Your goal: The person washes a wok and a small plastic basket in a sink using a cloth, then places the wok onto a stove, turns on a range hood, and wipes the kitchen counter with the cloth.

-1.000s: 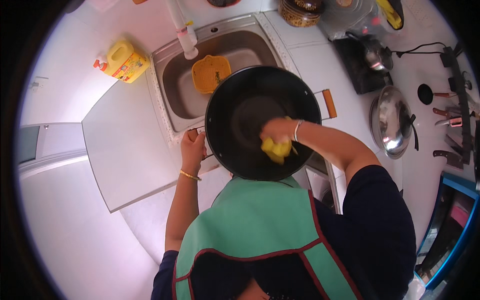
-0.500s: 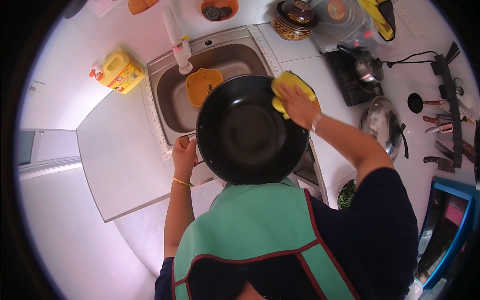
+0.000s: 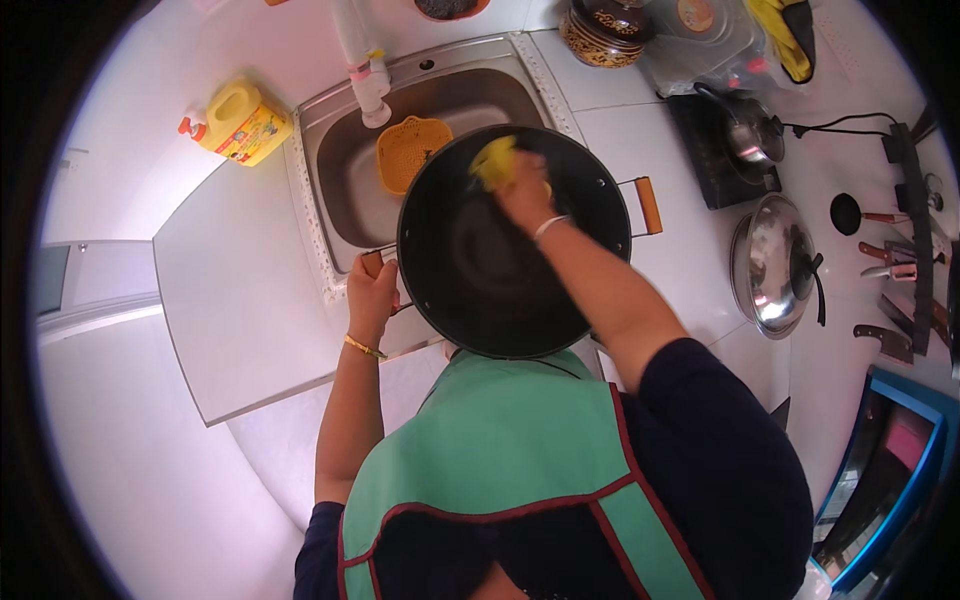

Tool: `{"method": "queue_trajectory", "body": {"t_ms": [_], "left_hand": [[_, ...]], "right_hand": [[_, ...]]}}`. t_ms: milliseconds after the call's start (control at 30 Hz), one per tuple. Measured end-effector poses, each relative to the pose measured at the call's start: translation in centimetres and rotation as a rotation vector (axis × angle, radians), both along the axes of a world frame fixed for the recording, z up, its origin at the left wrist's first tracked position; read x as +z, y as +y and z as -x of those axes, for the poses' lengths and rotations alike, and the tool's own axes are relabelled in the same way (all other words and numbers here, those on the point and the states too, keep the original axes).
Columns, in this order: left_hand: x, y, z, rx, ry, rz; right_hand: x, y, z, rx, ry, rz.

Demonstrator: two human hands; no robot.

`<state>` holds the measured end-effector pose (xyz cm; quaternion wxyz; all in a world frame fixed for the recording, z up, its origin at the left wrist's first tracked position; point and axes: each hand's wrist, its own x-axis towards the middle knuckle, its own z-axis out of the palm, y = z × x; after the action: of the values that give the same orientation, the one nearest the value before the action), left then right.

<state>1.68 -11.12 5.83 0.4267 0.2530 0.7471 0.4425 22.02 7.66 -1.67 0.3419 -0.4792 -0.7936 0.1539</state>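
A large black wok point(image 3: 470, 255) with two wooden-gripped wire handles is held in front of me, partly over the front right of the sink. My left hand point(image 3: 373, 292) is closed around its left handle. The right handle point(image 3: 648, 206) stands free. My right hand point(image 3: 524, 190), blurred by motion, presses a yellow cloth point(image 3: 494, 163) against the inner wall on the wok's far side. Behind the wok, a yellow-orange plastic basket point(image 3: 405, 150) lies in the steel sink point(image 3: 345, 215), partly covered by the rim.
A white faucet point(image 3: 370, 90) rises behind the sink. Left of it stands a yellow pump bottle point(image 3: 242, 125). On the right are a small steel pot point(image 3: 750, 130) on a black cooktop point(image 3: 700, 160), a domed steel lid point(image 3: 775, 265) and knives on a wall rack point(image 3: 915, 230).
My right hand has moved the yellow cloth left, from the wok's right rim to inside its far wall. The right handle has come into sight. My left hand keeps its hold.
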Motion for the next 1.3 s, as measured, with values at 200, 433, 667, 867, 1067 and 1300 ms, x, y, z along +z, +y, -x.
{"method": "queue_trajectory", "body": {"t_ms": [200, 433, 667, 867, 1067, 1300], "left_hand": [[-0.7, -0.8, 0.2, 0.055, 0.065, 0.039], [-0.2, 0.0, 0.1, 0.026, 0.072, 0.031], [-0.8, -0.7, 0.2, 0.081, 0.006, -0.037], [-0.4, -0.5, -0.2, 0.078, -0.001, -0.018], [-1.1, -1.5, 0.9, 0.063, -0.035, -0.018], [-0.4, -0.5, 0.0, 0.012, -0.212, -0.055]], "right_hand": [[-1.9, -10.4, -2.7, 0.742, -0.562, 0.220], [4.5, 1.0, 0.3, 0.618, -0.498, -0.126], [0.6, -5.4, -7.8, 0.519, -0.764, 0.140], [3.5, -15.4, -1.2, 0.553, -0.830, 0.867], [3.5, -8.8, 11.7, 0.058, 0.641, 1.346], [9.4, -1.7, 14.5, 0.336, -0.093, 0.276]]}}
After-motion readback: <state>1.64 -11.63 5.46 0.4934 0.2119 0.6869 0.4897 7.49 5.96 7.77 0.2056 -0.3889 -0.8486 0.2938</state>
